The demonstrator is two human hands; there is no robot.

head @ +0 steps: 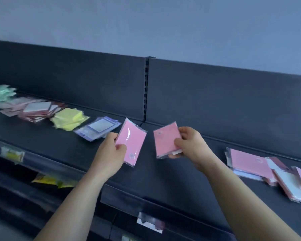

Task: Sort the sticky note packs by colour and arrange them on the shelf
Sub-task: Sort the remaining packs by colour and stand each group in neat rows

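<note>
Head view: left grip [109,153] pinches left pink pack [132,140], right grip [191,145] pinches right pink pack [165,138], small labels unreadable.

pink packs [131,142], yellow pile [69,121], lilac pile [97,130], mint-green pile [0,98], dark grey shelf [59,146]

No text, brand or number can be read anywhere. The left pink plastic-wrapped sticky note pack [131,142], gripped by the left hand [109,153], bears a small pale printed mark near its lower edge, and the right pink plastic-wrapped sticky note pack [165,140], pinched by the right hand [188,145], bears one near its far left corner, both too small to make out. The yellow paper tags [12,154] and the white paper tag [150,221] on the near rail of the dark metal shelf [68,145] are blurred past reading.
</note>
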